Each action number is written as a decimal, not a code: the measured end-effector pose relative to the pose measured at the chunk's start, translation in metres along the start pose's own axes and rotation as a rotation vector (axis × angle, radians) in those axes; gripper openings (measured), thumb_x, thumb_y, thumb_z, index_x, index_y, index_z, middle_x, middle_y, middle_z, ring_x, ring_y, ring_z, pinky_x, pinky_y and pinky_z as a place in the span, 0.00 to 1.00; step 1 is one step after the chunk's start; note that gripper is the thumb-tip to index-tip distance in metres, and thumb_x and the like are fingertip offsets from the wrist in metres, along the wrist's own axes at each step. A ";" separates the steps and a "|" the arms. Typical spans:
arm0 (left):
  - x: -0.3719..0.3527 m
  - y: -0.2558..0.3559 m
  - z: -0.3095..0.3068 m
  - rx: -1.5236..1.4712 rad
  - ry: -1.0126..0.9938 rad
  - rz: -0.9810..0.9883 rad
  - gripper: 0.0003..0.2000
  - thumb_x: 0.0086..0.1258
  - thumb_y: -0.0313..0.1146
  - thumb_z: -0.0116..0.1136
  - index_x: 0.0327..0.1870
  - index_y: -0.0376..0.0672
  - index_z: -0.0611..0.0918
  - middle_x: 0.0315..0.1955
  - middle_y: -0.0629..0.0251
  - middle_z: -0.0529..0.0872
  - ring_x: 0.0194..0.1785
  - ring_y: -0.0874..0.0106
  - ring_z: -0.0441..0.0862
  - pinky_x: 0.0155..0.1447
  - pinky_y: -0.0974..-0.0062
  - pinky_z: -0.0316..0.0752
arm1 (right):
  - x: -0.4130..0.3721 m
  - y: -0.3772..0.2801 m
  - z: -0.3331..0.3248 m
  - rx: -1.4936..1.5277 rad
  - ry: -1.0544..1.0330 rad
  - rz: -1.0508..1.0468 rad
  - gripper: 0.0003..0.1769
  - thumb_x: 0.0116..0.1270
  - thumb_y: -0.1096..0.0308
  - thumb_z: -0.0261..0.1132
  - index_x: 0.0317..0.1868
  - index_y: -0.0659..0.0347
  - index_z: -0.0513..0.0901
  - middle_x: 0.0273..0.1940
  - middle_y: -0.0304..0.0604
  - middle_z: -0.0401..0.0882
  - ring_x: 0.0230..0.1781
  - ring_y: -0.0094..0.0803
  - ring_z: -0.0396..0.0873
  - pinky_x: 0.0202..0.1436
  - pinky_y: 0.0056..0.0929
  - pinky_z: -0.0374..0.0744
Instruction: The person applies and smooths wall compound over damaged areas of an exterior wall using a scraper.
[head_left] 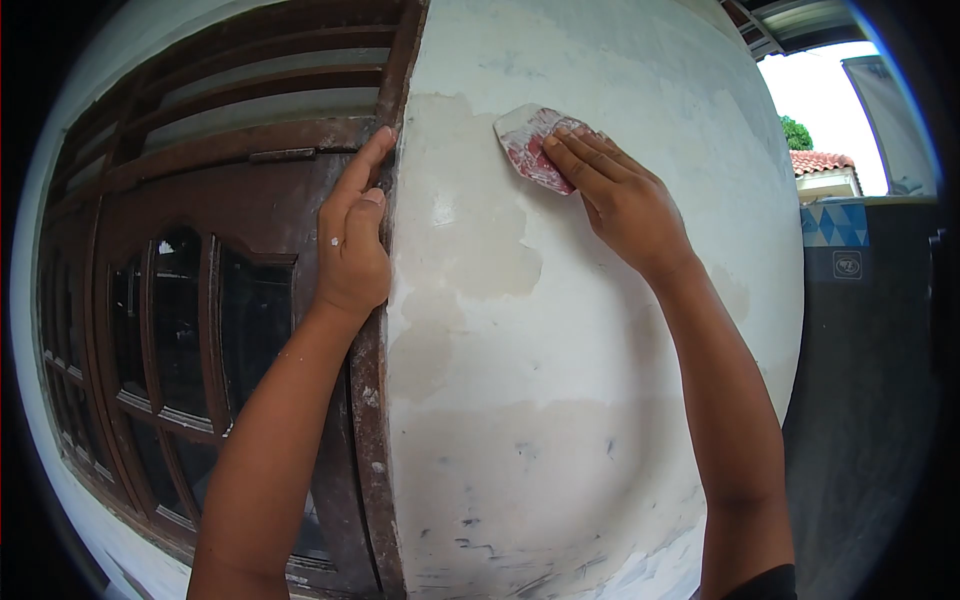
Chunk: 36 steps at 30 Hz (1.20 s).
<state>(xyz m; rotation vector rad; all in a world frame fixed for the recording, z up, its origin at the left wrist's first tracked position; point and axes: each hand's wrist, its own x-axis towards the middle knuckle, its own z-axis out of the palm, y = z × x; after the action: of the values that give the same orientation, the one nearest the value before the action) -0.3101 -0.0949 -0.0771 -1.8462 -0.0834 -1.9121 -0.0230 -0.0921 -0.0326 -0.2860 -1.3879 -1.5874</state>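
Note:
My right hand presses a flat red scraper, smeared with white paste, against the upper part of the white wall. Its fingers lie together over the scraper's right side. My left hand rests against the brown wooden door frame, with its fingers pointing up along the frame's edge and nothing seen in it. A small white spot marks its back. Damp-looking beige patches show on the wall below and left of the scraper.
A brown door with glass panes and slats above fills the left side. Dark marks dot the lower wall. At the right are a dark panel with a blue-and-white strip, a red tiled roof and bright sky.

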 end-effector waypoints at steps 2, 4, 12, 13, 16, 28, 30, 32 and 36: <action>0.000 -0.004 0.001 -0.019 0.018 0.016 0.30 0.69 0.29 0.35 0.72 0.23 0.71 0.70 0.41 0.76 0.76 0.54 0.71 0.82 0.62 0.59 | -0.014 -0.001 -0.001 -0.005 -0.062 -0.090 0.28 0.65 0.79 0.64 0.66 0.51 0.84 0.62 0.40 0.86 0.65 0.39 0.82 0.72 0.36 0.80; -0.002 -0.005 0.001 -0.036 0.042 0.032 0.29 0.70 0.28 0.37 0.71 0.23 0.72 0.69 0.40 0.78 0.75 0.53 0.72 0.80 0.63 0.61 | -0.033 0.001 -0.011 -0.004 -0.050 -0.113 0.28 0.65 0.79 0.64 0.66 0.51 0.84 0.62 0.41 0.86 0.65 0.39 0.82 0.72 0.36 0.80; -0.001 -0.005 0.001 -0.038 0.029 0.042 0.29 0.71 0.27 0.36 0.71 0.21 0.71 0.70 0.37 0.76 0.76 0.53 0.71 0.82 0.64 0.60 | -0.002 0.002 -0.003 0.000 0.069 -0.033 0.26 0.67 0.79 0.63 0.64 0.53 0.84 0.62 0.42 0.86 0.64 0.40 0.83 0.72 0.37 0.81; -0.001 -0.004 0.001 -0.038 0.028 0.042 0.29 0.71 0.27 0.36 0.71 0.21 0.71 0.70 0.37 0.76 0.76 0.53 0.71 0.82 0.64 0.60 | 0.006 0.002 0.003 0.003 0.053 -0.023 0.26 0.66 0.79 0.63 0.64 0.53 0.84 0.62 0.42 0.86 0.64 0.40 0.83 0.72 0.38 0.81; -0.001 -0.005 0.002 -0.061 0.032 0.040 0.29 0.71 0.26 0.36 0.71 0.21 0.71 0.70 0.37 0.76 0.76 0.52 0.71 0.81 0.63 0.60 | -0.001 -0.003 0.001 -0.005 -0.008 -0.017 0.25 0.66 0.80 0.63 0.64 0.54 0.84 0.62 0.43 0.85 0.64 0.40 0.83 0.72 0.38 0.80; 0.000 -0.009 0.001 0.003 0.040 0.064 0.29 0.70 0.27 0.37 0.71 0.22 0.73 0.68 0.39 0.78 0.74 0.52 0.74 0.80 0.64 0.63 | 0.001 0.000 0.003 -0.050 0.035 0.022 0.27 0.67 0.79 0.61 0.66 0.54 0.82 0.63 0.42 0.85 0.66 0.39 0.81 0.73 0.39 0.79; 0.000 -0.008 0.001 -0.022 0.039 0.050 0.29 0.71 0.27 0.37 0.71 0.22 0.73 0.68 0.38 0.78 0.74 0.52 0.74 0.79 0.64 0.63 | 0.002 -0.001 0.007 -0.019 -0.046 -0.020 0.28 0.67 0.78 0.61 0.68 0.54 0.81 0.63 0.41 0.84 0.67 0.38 0.80 0.73 0.38 0.79; 0.000 -0.008 0.002 -0.020 0.031 0.056 0.29 0.71 0.27 0.37 0.71 0.22 0.73 0.68 0.38 0.78 0.74 0.52 0.74 0.79 0.64 0.63 | -0.013 -0.003 0.002 -0.015 -0.065 -0.051 0.28 0.67 0.78 0.62 0.68 0.54 0.81 0.63 0.41 0.84 0.67 0.38 0.80 0.73 0.38 0.79; -0.001 -0.008 0.001 0.013 0.028 0.077 0.29 0.71 0.27 0.37 0.71 0.23 0.73 0.68 0.39 0.78 0.74 0.52 0.74 0.79 0.64 0.63 | -0.051 -0.002 -0.019 -0.019 -0.050 -0.063 0.27 0.67 0.79 0.63 0.67 0.54 0.82 0.62 0.41 0.85 0.66 0.38 0.81 0.73 0.38 0.79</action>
<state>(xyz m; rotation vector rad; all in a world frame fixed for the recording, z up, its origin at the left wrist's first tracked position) -0.3126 -0.0876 -0.0757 -1.7876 -0.0149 -1.8794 0.0086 -0.0832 -0.0762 -0.2976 -1.4326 -1.6558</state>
